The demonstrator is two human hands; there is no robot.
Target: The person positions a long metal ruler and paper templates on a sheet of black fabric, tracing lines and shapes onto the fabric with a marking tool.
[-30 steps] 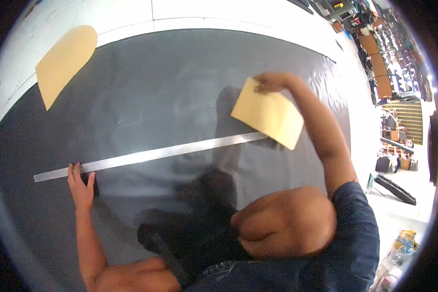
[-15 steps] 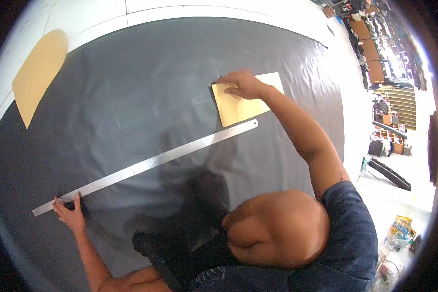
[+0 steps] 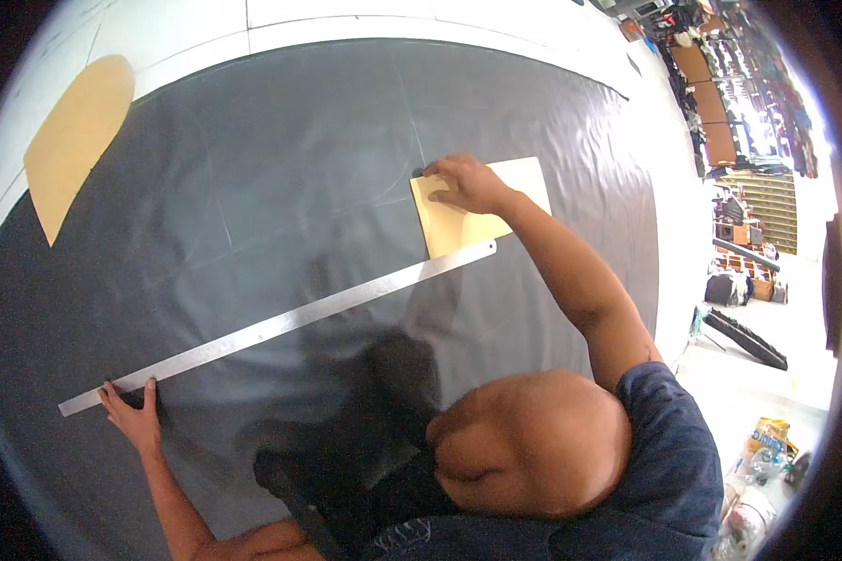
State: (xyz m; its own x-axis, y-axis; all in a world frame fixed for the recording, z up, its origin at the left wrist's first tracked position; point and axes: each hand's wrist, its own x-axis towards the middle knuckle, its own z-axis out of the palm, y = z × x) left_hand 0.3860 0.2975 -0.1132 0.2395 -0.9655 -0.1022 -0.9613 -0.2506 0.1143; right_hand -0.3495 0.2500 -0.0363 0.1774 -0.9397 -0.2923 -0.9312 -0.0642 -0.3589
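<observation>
A long metal ruler [image 3: 281,324] lies diagonally across a dark grey sheet of material [image 3: 281,187]. My left hand [image 3: 138,421] is at the ruler's left end, thumb and fingers spread apart, with their tips touching its lower edge. My right hand [image 3: 475,185] grips the upper left part of a yellow card piece [image 3: 449,226], thumb on its face and fingertips at its edge. Something small and dark shows by those fingertips; I cannot make out what it is. The ruler's right end overlaps the card's lower edge. Faint light lines mark the sheet left of the card.
Another yellow card piece [image 3: 84,136], rounded at one end and pointed at the other, lies across the sheet's far left edge. A pale tiled surface [image 3: 327,19] borders the sheet. Crowded shelves [image 3: 744,103] stand at the right, with plastic bags [image 3: 758,477] lower down.
My right hand has brought the yellow card slightly down toward me, so its lower edge now meets the ruler. The ruler's right end has dropped slightly, while my left hand stays by its left end.
</observation>
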